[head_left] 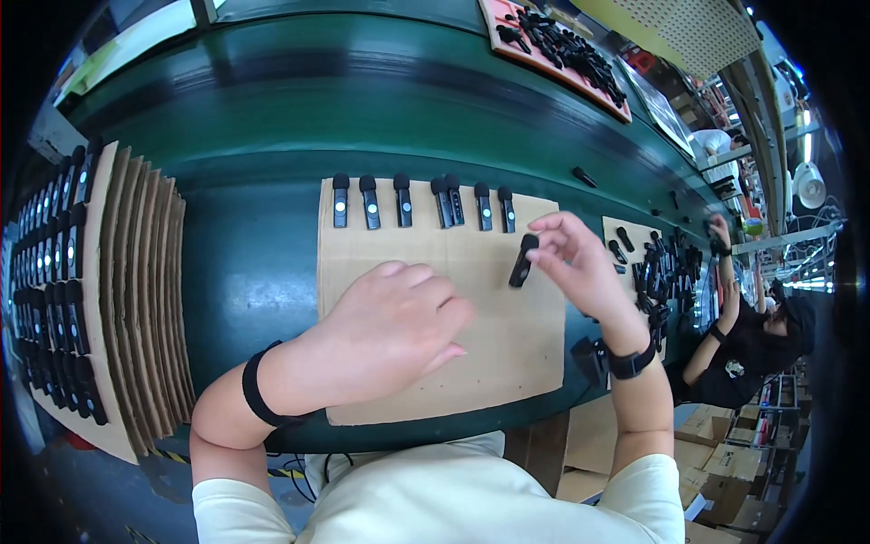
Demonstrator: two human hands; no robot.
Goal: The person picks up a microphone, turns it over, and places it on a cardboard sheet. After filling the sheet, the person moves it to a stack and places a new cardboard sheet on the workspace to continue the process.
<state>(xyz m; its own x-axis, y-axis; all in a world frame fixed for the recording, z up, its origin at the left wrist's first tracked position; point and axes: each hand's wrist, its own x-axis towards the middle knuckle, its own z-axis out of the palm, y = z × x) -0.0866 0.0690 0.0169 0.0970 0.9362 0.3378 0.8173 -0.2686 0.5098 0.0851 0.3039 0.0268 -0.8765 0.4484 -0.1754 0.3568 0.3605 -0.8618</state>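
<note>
Between the thumb and fingers of my right hand (584,272) is the upper end of a small black clip-on microphone (521,266), tilted over the right part of a cardboard sheet (453,381). My left hand (385,322) hovers above the sheet's left-middle, back upward, fingers loosely bent and thumb apart. No object shows in it, though its palm is hidden. Along the sheet's far edge lies a row of similar microphones with foam tops (403,201). Most show a pale round spot; two lie touching, and one of these has its other face up.
Stacked cardboard sheets (149,299) with microphones on top stand at left. More microphones lie heaped on cardboard (666,272) at right, near a co-worker (743,354). A pink tray (553,54) of small black parts sits across the green worktop (245,263).
</note>
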